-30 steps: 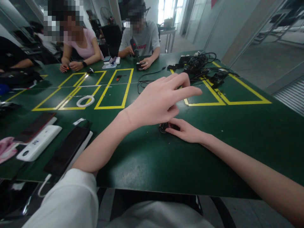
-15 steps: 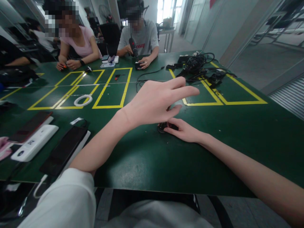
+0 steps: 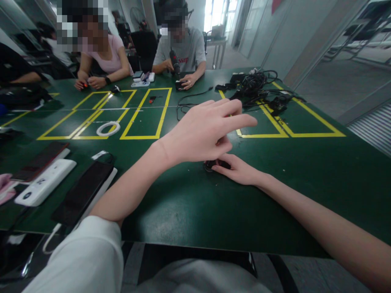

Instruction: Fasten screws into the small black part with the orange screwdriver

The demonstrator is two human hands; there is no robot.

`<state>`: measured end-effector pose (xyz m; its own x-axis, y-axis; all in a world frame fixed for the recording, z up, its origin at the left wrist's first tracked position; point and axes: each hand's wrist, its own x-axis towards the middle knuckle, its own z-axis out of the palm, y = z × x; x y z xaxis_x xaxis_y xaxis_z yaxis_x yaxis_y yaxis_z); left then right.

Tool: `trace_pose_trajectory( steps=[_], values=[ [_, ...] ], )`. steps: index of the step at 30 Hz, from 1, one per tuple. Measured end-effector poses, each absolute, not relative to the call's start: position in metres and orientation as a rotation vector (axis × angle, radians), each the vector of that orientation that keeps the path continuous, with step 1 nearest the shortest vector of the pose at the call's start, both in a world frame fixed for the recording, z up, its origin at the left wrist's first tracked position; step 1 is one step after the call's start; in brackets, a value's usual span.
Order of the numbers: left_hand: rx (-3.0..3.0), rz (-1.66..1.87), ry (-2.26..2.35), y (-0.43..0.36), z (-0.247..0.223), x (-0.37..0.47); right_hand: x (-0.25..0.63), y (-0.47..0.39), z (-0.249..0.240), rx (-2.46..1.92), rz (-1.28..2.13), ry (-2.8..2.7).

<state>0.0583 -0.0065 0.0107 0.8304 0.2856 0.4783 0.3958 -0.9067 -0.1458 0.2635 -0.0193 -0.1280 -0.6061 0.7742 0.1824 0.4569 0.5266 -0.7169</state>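
Note:
My left hand (image 3: 206, 129) hovers over the table, its back toward me. The index finger reaches out to the right, while the other fingers bend and the thumb curls underneath. Nothing shows between these fingers, though the palm is turned away. Below it, my right hand (image 3: 236, 169) rests on the green tabletop, closed around a small dark object with a rounded end (image 3: 209, 166). Part of that object lies under my fingers and behind my left hand, so its kind is not clear.
On the left lie a white power strip (image 3: 45, 183) and a black phone-like slab (image 3: 82, 191). A white ring (image 3: 108, 129) sits among yellow tape outlines. Tangled black cables (image 3: 256, 87) lie at the far right. Across the table a person holds a power drill (image 3: 175, 63).
My left thumb has curled in closer to the palm. My right hand stays in nearly the same place on the dark object. The whole view has shifted slightly.

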Motion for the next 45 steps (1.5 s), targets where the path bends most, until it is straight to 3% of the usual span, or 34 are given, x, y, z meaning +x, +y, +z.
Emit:
trace_pose_trajectory(
  steps=[45],
  values=[
    [-2.827,-0.647,-0.533,-0.0079,0.0127,0.0565,0.2639,-0.0215,-0.1297,-0.972,0.869,-2.264]
  ],
)
